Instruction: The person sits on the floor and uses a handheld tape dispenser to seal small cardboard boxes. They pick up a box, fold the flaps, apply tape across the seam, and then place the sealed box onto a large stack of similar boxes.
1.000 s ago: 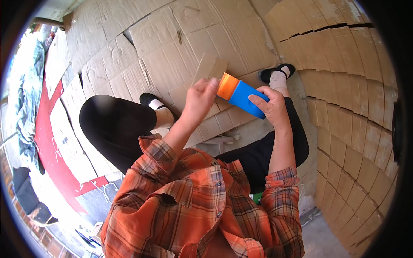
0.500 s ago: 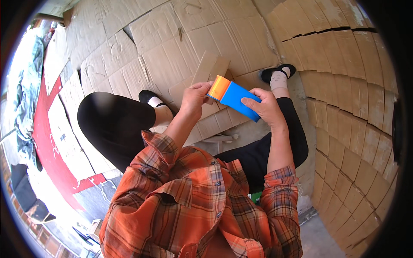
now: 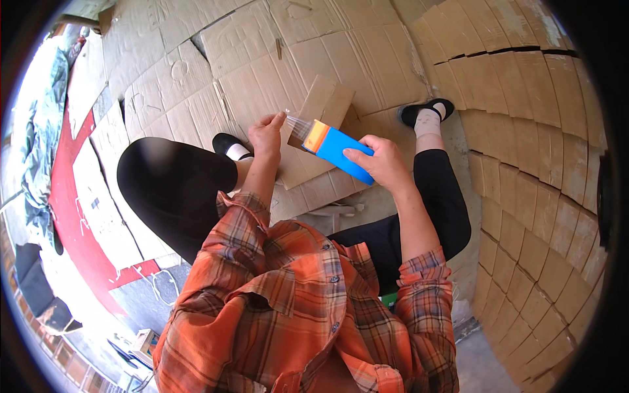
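Note:
My right hand (image 3: 383,162) is closed around a blue tape dispenser (image 3: 342,155) with an orange cutter head (image 3: 316,137) that points to the left. A short stretch of clear tape (image 3: 299,126) runs out from the head. Its free end is pinched between the thumb and finger of my left hand (image 3: 265,136). Both hands are raised above a brown cardboard box (image 3: 327,105), whose flap stands up behind the tape. Part of the box is hidden by the dispenser and the tape.
Flattened cardboard sheets (image 3: 255,65) cover the floor ahead. Stacks of folded cardboard (image 3: 517,144) rise along the right. My feet, in black shoes (image 3: 426,112), flank the box. At the left lie a red strip (image 3: 72,196) and crumpled plastic sheeting (image 3: 42,144).
My left hand has moved left, away from the dispenser, drawing clear tape out. The dispenser has shifted slightly left and down in my right hand.

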A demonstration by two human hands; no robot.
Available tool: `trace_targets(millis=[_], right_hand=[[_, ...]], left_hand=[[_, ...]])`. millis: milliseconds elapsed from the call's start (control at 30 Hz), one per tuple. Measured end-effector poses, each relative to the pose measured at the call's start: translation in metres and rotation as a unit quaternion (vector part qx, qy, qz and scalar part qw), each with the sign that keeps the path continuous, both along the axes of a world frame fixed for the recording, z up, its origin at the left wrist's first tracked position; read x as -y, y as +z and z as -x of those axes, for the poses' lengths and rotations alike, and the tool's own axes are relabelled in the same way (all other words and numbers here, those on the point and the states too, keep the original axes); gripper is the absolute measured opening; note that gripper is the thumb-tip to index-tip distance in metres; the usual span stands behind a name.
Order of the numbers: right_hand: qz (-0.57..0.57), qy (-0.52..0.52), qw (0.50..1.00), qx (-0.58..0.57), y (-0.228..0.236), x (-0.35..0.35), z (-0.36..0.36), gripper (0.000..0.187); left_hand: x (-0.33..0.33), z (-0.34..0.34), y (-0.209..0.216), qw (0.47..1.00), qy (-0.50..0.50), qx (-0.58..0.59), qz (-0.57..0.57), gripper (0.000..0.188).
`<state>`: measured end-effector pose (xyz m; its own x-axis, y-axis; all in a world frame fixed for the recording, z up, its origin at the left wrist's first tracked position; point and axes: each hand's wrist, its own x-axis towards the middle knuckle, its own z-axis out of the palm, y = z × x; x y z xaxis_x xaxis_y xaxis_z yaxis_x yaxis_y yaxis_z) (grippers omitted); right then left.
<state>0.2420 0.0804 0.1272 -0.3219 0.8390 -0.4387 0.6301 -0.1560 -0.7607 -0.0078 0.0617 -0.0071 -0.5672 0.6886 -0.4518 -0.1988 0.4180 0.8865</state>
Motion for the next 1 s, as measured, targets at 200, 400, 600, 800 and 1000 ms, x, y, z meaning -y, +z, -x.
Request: trace_targets(millis=[200,400,600,800,1000], right_hand=[[-0.031,0.012,0.998,0.055,-0.012,-0.008,0.007,0.044],[-0.065,0.029,0.988,0.135,-0.030,-0.008,0.008,0.046],[-0.073,0.024,0.988,0.137,-0.038,-0.008,0.008,0.048],[-0.051,0.014,0.990,0.127,-0.036,-0.009,0.007,0.048],[-0.056,0.029,0.988,0.140,-0.038,-0.011,0.009,0.051]], left_hand=[[-0.003,-0.001,-0.008,1.000,-0.006,-0.023,0.007,0.025],[-0.004,-0.018,-0.020,0.993,-0.056,0.035,0.100,0.027],[0.004,-0.015,-0.044,0.981,-0.083,0.079,0.154,0.028],[0.016,-0.010,-0.037,0.979,-0.190,-0.057,-0.046,0.049],[0.016,0.007,-0.048,0.914,-0.342,-0.218,-0.020,0.059]])
